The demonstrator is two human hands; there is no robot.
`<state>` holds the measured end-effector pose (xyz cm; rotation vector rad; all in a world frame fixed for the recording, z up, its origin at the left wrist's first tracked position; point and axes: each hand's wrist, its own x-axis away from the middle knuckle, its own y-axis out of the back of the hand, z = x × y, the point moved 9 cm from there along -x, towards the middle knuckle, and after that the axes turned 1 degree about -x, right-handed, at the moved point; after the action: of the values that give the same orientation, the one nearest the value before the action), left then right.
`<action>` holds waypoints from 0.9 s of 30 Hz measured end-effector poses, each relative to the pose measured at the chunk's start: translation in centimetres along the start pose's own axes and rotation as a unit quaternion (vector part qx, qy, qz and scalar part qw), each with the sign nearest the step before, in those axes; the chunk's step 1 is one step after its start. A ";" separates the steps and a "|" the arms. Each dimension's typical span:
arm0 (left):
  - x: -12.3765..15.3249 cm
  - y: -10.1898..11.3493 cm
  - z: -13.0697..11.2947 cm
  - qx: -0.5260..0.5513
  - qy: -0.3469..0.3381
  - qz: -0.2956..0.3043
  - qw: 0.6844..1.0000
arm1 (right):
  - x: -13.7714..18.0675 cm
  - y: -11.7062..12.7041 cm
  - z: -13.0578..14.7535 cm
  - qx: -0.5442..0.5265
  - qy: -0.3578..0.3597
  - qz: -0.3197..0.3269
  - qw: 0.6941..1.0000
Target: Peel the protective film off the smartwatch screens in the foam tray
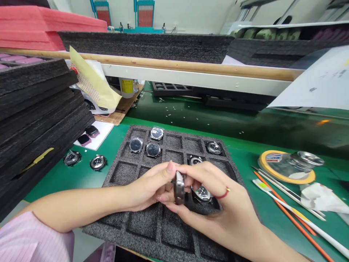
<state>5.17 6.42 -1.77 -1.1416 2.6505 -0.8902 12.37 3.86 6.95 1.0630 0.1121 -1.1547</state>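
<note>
My left hand [148,187] and my right hand [215,198] meet over a black foam tray [152,225] and both pinch a small dark watch case [179,187], held on edge between the fingertips. A red string circles my right wrist. Under my right fingers another round silver watch case [202,193] lies in a tray pocket. Three more cases [152,149] sit in the far left pockets, and two more [214,147] lie in the far right pockets.
A stack of black foam trays [35,120] rises at the left, with two loose cases [98,162] beside it on the green mat. A tape roll [283,169], orange and white sticks [289,211] and crumpled tissue [324,198] lie at the right.
</note>
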 end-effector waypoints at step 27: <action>0.0 0.7 -0.1 0.114 -0.010 -0.012 0.993 | 0.7 1.0 2.8 0.175 0.138 -0.040 0.974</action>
<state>4.78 6.84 -2.10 -1.1205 2.4453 -1.1455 12.32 1.40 8.70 1.5428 0.1749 -1.1160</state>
